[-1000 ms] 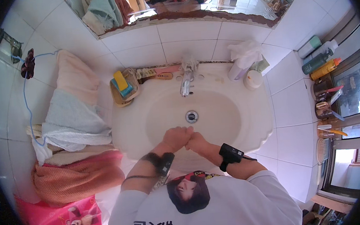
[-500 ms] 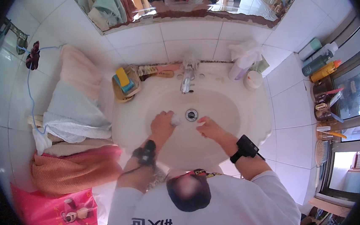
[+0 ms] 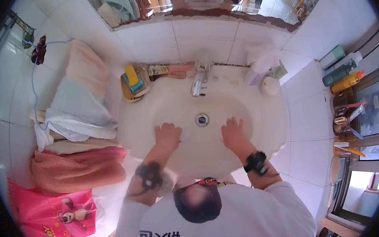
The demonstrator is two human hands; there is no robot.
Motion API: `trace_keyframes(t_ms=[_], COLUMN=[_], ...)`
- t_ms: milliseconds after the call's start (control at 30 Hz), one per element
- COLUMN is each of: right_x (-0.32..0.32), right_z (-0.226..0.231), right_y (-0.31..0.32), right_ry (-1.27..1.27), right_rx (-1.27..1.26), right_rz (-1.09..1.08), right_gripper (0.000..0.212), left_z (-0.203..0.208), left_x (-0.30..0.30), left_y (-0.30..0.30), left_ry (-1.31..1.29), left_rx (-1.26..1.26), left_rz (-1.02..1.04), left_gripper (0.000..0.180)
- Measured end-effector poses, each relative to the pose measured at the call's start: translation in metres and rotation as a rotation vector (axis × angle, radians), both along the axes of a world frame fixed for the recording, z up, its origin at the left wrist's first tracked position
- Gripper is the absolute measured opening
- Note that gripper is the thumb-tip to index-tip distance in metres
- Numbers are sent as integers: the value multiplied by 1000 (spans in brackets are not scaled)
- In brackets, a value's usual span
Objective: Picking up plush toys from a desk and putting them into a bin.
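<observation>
Left hand: over the near-left part of the white, oval-bowled ceramic washbasin, fingers partly bent; grip cannot be told. Small pale, translucent object, blurred, just right of this hand at the thumb side. Right hand: well apart from the left, fingers spread, nothing seen in the grasp, over the basin's right part. Round chrome drain: between the hands, slightly beyond. Shiny chrome tap: farther beyond both. Yellow rectangular sponge: beyond and left of the left hand.
</observation>
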State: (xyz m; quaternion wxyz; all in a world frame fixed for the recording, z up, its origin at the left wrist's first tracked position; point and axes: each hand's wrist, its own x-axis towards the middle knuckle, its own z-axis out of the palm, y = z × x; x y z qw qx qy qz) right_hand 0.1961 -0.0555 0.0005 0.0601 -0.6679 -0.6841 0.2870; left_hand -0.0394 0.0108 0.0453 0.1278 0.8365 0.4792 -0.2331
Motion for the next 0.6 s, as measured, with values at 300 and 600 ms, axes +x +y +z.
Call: trace_keyframes(t_ms=[300, 600], right_x=[21, -7], right_z=[44, -28], right_y=[10, -26], right_ry=[1502, 988], right_rx=[-285, -154], right_rz=[-231, -281], right_gripper=[42, 35], left_z=[9, -24], left_x=[9, 38], left_y=[4, -45], left_ry=[-1217, -604], left_rx=[-876, -98], left_rz=[652, 330], left_gripper=[45, 66])
